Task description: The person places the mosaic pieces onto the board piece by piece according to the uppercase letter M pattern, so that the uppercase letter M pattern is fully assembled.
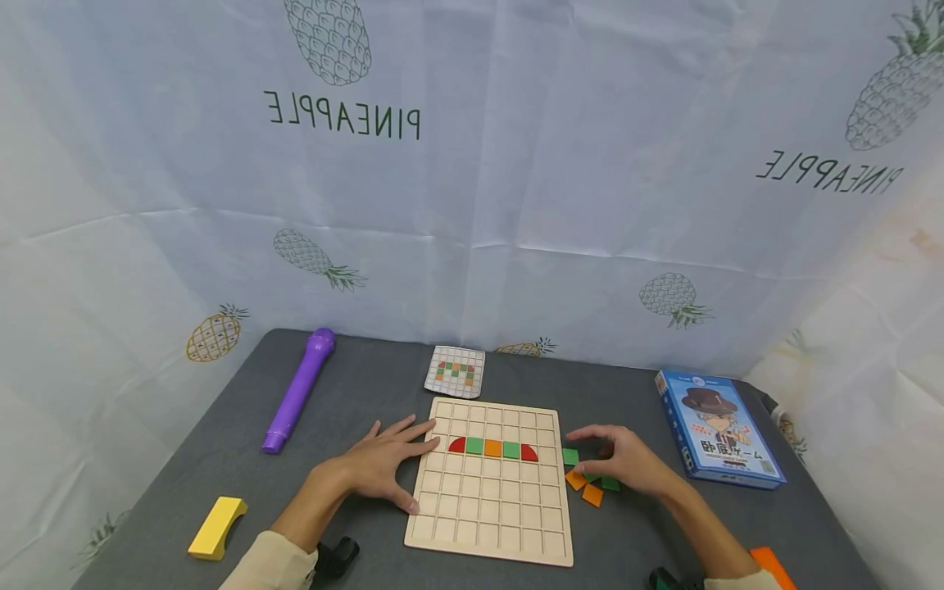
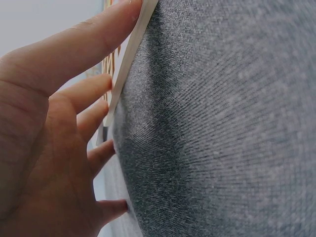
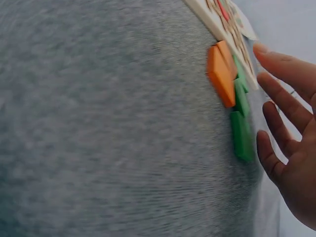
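Observation:
A light wooden grid board [image 1: 487, 500] lies on the table. One row of it holds a red quarter-round piece at each end, with green tiles [image 1: 474, 446] and an orange tile [image 1: 493, 447] between. Fingers spread, my left hand [image 1: 383, 460] rests along the board's left edge, thumb and fingertips at the rim. On the other side, my right hand [image 1: 627, 460] hovers with loosely bent fingers and nothing visible in its grasp. Loose orange tiles [image 3: 221, 74] and green tiles [image 3: 241, 136] lie below it, beside the board's right edge; the hand partly covers them in the head view.
Behind the board lies a small pattern card [image 1: 455, 372]. To the left are a purple microphone-shaped stick [image 1: 301, 389] and a yellow arched block [image 1: 217, 528]. A blue game box [image 1: 719, 430] sits at right, an orange piece [image 1: 772, 567] near the front. A pineapple-print curtain [image 1: 472, 180] hangs behind.

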